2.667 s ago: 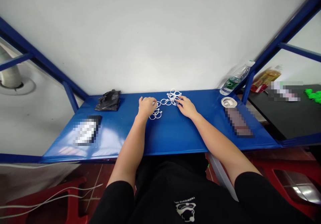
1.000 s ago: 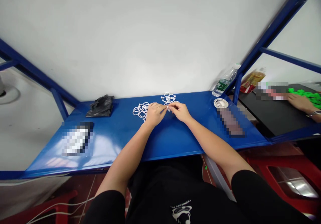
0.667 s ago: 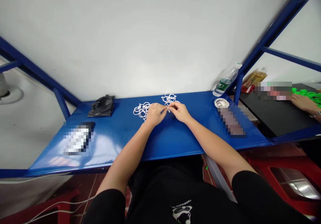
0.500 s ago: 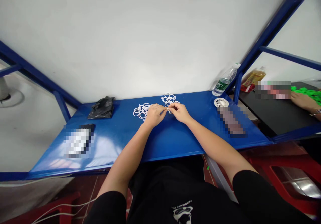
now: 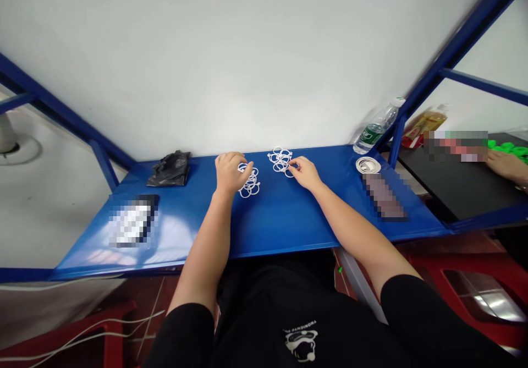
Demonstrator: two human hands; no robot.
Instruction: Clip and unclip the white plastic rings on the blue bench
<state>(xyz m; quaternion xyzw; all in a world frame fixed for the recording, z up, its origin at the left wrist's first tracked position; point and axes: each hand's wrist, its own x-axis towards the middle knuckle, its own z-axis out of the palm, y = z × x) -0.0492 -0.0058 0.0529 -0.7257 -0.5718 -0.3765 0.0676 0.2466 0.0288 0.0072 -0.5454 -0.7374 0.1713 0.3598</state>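
Two small heaps of white plastic rings lie near the back of the blue table [image 5: 272, 219]. My left hand [image 5: 229, 172] rests over the left heap of rings [image 5: 249, 183], fingers curled onto it; what the fingers hold is hidden. My right hand [image 5: 305, 172] reaches to the right heap of rings [image 5: 279, 159], its fingertips pinched at a ring on that heap's near edge.
A crumpled black bag [image 5: 170, 168] lies at the back left. A water bottle [image 5: 376, 127] leans at the back right by a blue post, with a roll of white tape [image 5: 368, 165] in front of it. Another person's hand [image 5: 505, 165] rests on the dark table to the right.
Half a second ago both hands met in the middle, pinching one ring together. They have since parted: the left went to the left heap, the right to the right heap.
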